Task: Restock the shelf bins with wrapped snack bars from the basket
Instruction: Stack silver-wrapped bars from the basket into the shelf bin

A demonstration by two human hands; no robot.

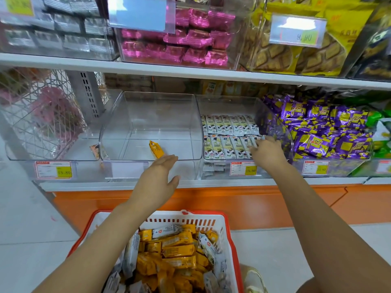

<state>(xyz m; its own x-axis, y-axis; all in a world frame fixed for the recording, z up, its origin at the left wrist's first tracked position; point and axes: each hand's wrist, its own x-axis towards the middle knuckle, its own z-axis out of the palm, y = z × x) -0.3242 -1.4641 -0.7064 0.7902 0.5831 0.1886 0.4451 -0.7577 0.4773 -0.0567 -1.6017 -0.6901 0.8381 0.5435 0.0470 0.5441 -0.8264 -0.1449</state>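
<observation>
We noted a white lower shelf (211, 182) carrying a row of clear plastic bins. The leftmost bin (53, 144) held one orange-printed packet at its right wall. The next bin (152, 123) held a single yellow bar (156, 148) near its front. The third bin (228, 106) held white bars (228, 132) in neat rows. The fourth bin (317, 163) was heaped with purple packets (321, 127). On the pale tiled floor (31, 218) below stood a red basket (230, 233) of yellow and white bars.

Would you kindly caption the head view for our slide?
Right hand places white bars; open left hand nears the bin holding one yellow bar.
</observation>
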